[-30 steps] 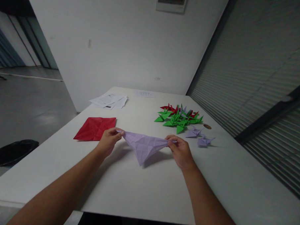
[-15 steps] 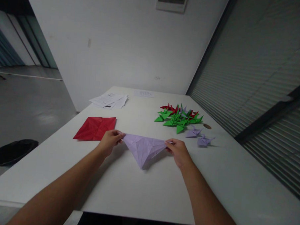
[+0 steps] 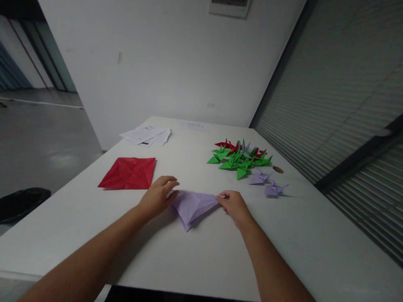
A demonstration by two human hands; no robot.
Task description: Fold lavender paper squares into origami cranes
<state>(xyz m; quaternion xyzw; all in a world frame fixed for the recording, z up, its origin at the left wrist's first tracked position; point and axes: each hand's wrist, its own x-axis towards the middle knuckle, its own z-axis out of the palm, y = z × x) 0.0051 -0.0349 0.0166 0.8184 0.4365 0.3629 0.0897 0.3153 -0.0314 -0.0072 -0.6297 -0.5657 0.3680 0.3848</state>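
A sheet of creased light purple origami paper [image 3: 192,208] is between my hands, its long edge away from me and a folded point toward me. My left hand [image 3: 159,196] grips the paper's left corner, fingers bent over it and covering that corner. With thumb and fingertips, my right hand [image 3: 233,205] pinches the right corner. A red square of creased origami paper [image 3: 129,173] lies flat beyond my left hand. Past my right hand stand two purple paper cranes [image 3: 275,189], close to a heap of green paper cranes [image 3: 236,161] with red and purple ones among them.
The white table [image 3: 183,266] runs back to the wall. Printed sheets [image 3: 147,134] lie at its far left. A small brown round thing [image 3: 278,170] is beside the cranes. Window blinds [image 3: 364,167] line the right side. A black-lined bin [image 3: 17,205] stands on the floor at left.
Both hands have moved closer together, the left one shifting right and over the paper's corner. The purple paper is lower and narrower between them, its point nearer me.
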